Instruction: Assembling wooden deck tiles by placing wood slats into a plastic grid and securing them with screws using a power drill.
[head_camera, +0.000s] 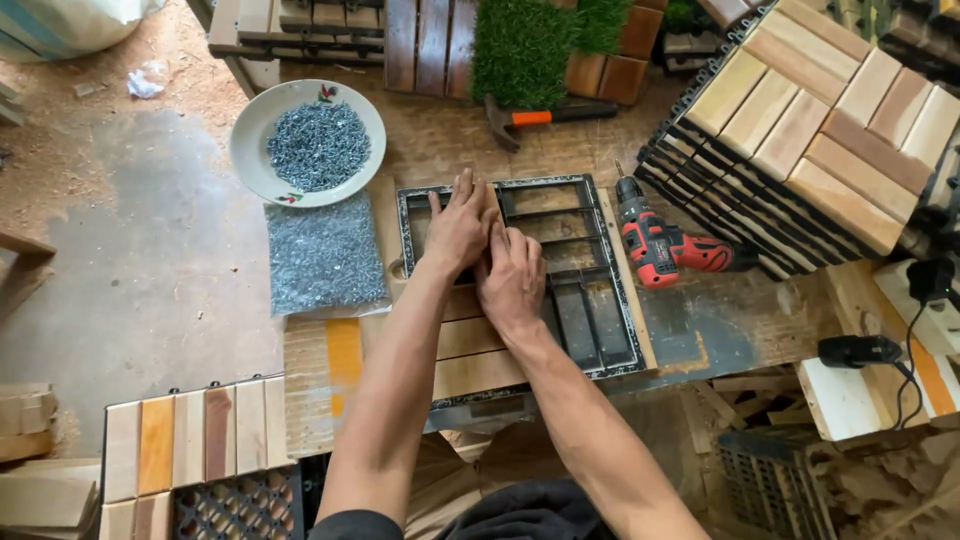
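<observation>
1. Head view, looking down at the bench: your left hand (458, 226) and right hand (510, 278) lie side by side on a black plastic grid (600, 300), which rests on wooden slats (478, 350) at the middle of the bench (720, 325).
2. Your left hand is flat, fingers spread and straight, pressing on the grid's upper left part; it grips nothing.
3. Your right hand sits just below and touching it, fingers together and slightly bent, palm down on the grid; it holds nothing that shows.
4. The grid looks light and somewhat springy, with thin ribs and open cells; by my reading it is best held at its outer frame, or pushed down with flat palms over the ribs, as you do now.
5. The slats beneath look stiff and heavier, smooth on top and apt to slide if not kept square.
6. A red drill (665, 248) lies just right of the grid, tip pointing away from you.
7. A plate (250, 140) of screws and a clear bag of screws (325, 255) sit to the left; a hammer (545, 117) lies beyond, near a patch of fake grass (520, 50).
8. Finished tiles (820, 130) are stacked at the right.
</observation>
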